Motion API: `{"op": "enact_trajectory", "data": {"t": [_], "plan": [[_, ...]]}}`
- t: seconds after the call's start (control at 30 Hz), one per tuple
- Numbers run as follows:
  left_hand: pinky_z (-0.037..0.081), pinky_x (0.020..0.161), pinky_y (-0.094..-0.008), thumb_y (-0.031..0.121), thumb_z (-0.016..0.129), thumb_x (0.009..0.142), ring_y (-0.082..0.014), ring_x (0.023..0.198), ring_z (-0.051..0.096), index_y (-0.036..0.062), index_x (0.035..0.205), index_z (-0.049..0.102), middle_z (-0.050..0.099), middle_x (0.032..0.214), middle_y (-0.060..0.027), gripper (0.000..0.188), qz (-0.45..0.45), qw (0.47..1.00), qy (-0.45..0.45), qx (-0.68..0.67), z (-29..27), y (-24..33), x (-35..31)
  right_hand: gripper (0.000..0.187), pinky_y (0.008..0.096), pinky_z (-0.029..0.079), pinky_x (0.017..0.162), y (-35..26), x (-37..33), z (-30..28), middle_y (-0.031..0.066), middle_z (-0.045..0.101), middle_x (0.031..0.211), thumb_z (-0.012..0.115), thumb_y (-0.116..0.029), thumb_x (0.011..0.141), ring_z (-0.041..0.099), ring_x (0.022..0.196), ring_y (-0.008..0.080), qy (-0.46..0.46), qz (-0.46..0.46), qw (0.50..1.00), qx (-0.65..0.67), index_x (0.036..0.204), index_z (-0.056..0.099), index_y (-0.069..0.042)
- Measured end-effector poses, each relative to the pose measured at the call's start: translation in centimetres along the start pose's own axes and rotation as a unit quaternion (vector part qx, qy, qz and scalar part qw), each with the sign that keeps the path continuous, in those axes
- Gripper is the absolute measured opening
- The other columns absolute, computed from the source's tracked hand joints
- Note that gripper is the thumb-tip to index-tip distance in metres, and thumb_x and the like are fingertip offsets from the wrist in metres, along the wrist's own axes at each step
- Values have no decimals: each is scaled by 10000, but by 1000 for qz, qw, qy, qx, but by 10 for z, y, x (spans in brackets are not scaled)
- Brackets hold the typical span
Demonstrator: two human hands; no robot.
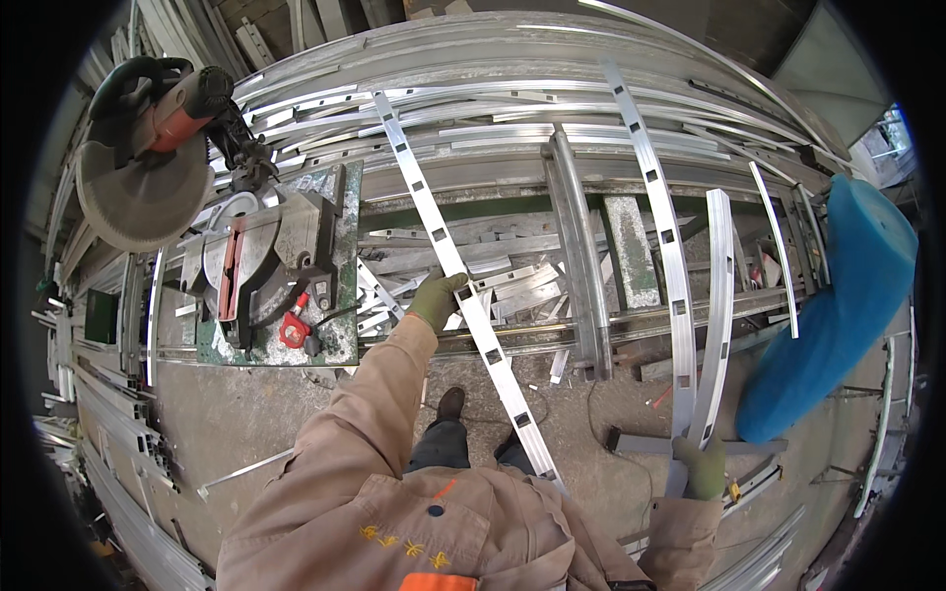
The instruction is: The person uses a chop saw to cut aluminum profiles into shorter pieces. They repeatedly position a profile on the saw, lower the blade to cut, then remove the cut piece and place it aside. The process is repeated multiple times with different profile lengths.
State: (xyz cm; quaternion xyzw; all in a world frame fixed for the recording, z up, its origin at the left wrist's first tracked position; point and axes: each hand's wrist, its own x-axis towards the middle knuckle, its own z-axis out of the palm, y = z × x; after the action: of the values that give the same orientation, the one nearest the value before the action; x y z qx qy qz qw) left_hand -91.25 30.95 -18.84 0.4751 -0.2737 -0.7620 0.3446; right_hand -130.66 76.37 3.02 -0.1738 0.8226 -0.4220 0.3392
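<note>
My left hand, in a green work glove, is closed round the edge of a long, bright aluminium profile with a row of square cut-outs. That profile slants from the rack of stock down past my front. On the right, my gloved right hand is closed at the near end of a shorter aluminium profile. Next to it lies another long slotted profile, whose near end meets the same hand; whether the fingers hold both I cannot tell. The fingertips of the right hand are partly hidden.
A mitre saw with a raised blade stands at the left on a worn green table. A red tool lies beside its base. Aluminium stock fills the far rack. A blue wrapped roll leans at the right. Offcuts lie below the rails.
</note>
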Motion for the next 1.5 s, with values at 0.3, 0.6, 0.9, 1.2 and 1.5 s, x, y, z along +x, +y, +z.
{"op": "enact_trajectory", "data": {"t": [0.3, 0.6, 0.9, 1.2, 1.5], "plan": [[650, 1085, -452, -25, 723, 1079, -338, 1242, 781, -23, 1639, 570, 774, 1426, -179, 580, 11, 999, -10, -45, -74, 30, -15, 425, 397, 601, 809, -50, -113, 109, 72, 825, 1008, 923, -202, 882, 763, 902, 187, -88, 42, 994, -39, 1234, 835, 20], [663, 1084, -477, 104, 730, 1122, -345, 1299, 759, -27, 1700, 527, 737, 1523, -205, 627, -12, 998, 18, -62, -92, 21, -18, 370, 395, 600, 849, -33, -91, 207, 81, 813, 1049, 889, -143, 935, 759, 949, 197, -271, 76, 959, -21, 1263, 815, 11], [578, 1200, -482, 370, 791, 1040, -412, 1411, 730, -75, 1603, 620, 731, 1548, -285, 738, 138, 909, 238, 313, -61, 14, -57, 304, 396, 609, 817, -16, -30, 210, 83, 822, 1019, 884, -127, 948, 769, 899, 208, -341, 83, 935, 44, 1209, 827, 20], [513, 1293, -523, 407, 819, 1045, -469, 1505, 647, 18, 1631, 643, 677, 1633, -278, 725, 309, 788, 227, 482, -2, 45, -92, 542, 451, 636, 930, -31, -28, 191, 175, 864, 1126, 946, -255, 904, 828, 1039, 270, -225, -56, 963, -141, 1342, 794, 26], [569, 1175, -571, 350, 840, 1016, -463, 1310, 739, 70, 1318, 826, 814, 1357, -208, 412, 481, 656, 50, 579, 70, 135, 42, 513, 458, 622, 925, -139, 34, 228, 191, 839, 1130, 936, -281, 919, 814, 1007, 312, -27, -144, 988, -48, 1292, 769, 29]]}}
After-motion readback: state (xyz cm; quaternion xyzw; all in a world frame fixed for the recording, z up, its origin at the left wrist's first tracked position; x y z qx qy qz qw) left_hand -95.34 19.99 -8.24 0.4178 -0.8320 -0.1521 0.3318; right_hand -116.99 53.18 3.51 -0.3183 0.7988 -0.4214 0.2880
